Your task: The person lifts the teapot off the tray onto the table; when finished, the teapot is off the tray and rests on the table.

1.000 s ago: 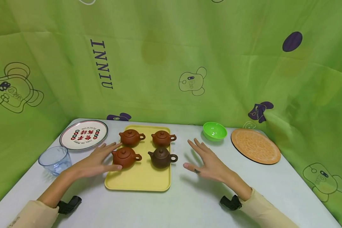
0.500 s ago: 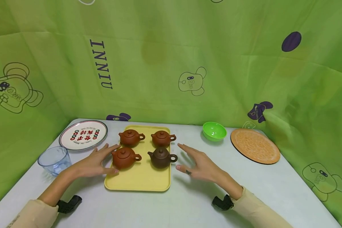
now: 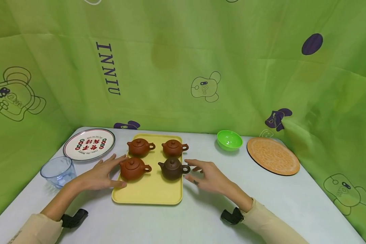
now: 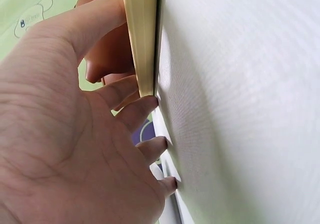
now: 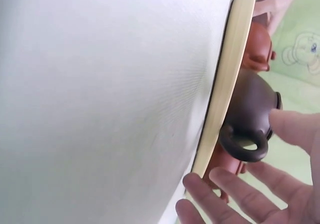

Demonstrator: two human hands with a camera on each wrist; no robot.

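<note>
A yellow tray (image 3: 146, 196) bears three reddish-brown teapots, a back left teapot (image 3: 139, 147), a back right teapot (image 3: 171, 149) and a front left teapot (image 3: 134, 169), plus a dark brown teapot (image 3: 171, 170) at front right. At the tray's left edge is my left hand (image 3: 99, 174), its thumb and fingertips meeting the rim in the left wrist view, fingers spread. Beside the dark teapot's handle (image 5: 245, 146) my right hand (image 3: 211, 178) reaches in from the right, fingers apart and slightly bent. A gap shows between its fingers and the handle in the right wrist view.
A patterned plate (image 3: 89, 144) lies at the back left, with a clear blue glass bowl (image 3: 59, 173) in front of it. Toward the back right stand a green bowl (image 3: 229, 140) and a round orange mat (image 3: 272, 156). Green cloth (image 3: 158, 67) hangs behind the white table (image 3: 146, 223).
My right hand has moved left, up to the dark teapot's handle, with its fingers bending a little. My left hand has shifted slightly at the tray's left edge. Teapots and tray stayed put.
</note>
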